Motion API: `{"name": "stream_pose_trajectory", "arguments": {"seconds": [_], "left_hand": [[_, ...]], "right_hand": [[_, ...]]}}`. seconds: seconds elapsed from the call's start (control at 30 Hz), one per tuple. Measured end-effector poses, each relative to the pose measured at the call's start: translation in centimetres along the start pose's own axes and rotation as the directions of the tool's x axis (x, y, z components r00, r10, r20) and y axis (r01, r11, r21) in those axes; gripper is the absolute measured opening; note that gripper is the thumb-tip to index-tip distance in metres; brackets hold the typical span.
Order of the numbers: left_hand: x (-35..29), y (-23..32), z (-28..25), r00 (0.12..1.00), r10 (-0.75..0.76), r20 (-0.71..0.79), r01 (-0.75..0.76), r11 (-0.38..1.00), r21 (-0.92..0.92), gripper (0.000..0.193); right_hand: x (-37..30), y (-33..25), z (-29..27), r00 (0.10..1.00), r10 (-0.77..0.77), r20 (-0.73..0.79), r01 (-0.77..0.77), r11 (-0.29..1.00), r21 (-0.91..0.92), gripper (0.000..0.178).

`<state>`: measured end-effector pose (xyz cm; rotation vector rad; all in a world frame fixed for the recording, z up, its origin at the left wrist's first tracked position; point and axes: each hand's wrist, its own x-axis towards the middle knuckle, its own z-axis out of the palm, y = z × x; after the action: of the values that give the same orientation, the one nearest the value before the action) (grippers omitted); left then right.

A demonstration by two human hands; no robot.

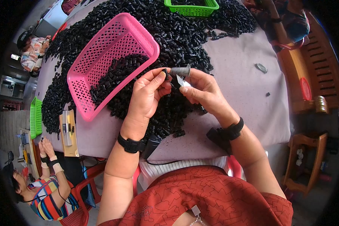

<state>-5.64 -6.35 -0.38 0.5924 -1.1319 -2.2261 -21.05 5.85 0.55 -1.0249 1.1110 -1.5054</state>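
Note:
My left hand (145, 94) pinches a small black plastic part (165, 74) between thumb and fingers, just above a heap of similar parts. Close beside it, my right hand (205, 92) grips a small pale knife blade (182, 82) with the thumb pressed on it. The blade's tip points toward the left hand. A grey ribbed finger cover (180, 71) sits on the right index finger. The loose black parts (177, 41) spread thickly around and beyond both hands. A pink perforated basket (139, 31), tilted and partly filled with black parts, lies left of my left hand.
A green basket (194, 11) stands at the far side, another green basket (35, 116) at the left edge. A shallow tan tray (71, 147) holds a clear tube. A co-worker (51, 196) sits lower left; other people are farther off. A translucent scrap (261, 67) lies right.

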Motion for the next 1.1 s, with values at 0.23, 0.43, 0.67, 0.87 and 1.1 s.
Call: {"name": "stream_pose_trajectory", "arguments": {"seconds": [0.23,0.43,0.67,0.87,1.1], "left_hand": [[0.0,-0.3,0.4,0.997,-0.073,0.031,0.074,0.996,-0.05,0.03],[-0.2,-0.1,1.1,0.993,-0.078,0.093,0.085,0.994,-0.074,0.029],[-0.1,-0.2,1.0,0.987,-0.115,0.115,0.129,0.984,-0.122,0.027],[-0.2,-0.2,1.0,0.987,-0.112,0.115,0.127,0.984,-0.128,0.026],[-0.1,-0.2,0.9,0.984,-0.128,0.126,0.147,0.978,-0.147,0.026]], "right_hand": [[-0.1,-0.3,0.0,0.997,0.05,0.062,-0.052,0.998,0.024,0.055],[0.0,-0.3,0.0,0.994,0.063,0.084,-0.065,0.998,0.023,0.055],[-0.1,-0.3,0.0,0.992,0.063,0.111,-0.067,0.997,0.031,0.052],[-0.1,-0.1,-0.4,0.984,0.088,0.155,-0.104,0.99,0.097,0.053],[-0.1,-0.3,-0.2,0.982,0.098,0.162,-0.119,0.985,0.125,0.055]]}}
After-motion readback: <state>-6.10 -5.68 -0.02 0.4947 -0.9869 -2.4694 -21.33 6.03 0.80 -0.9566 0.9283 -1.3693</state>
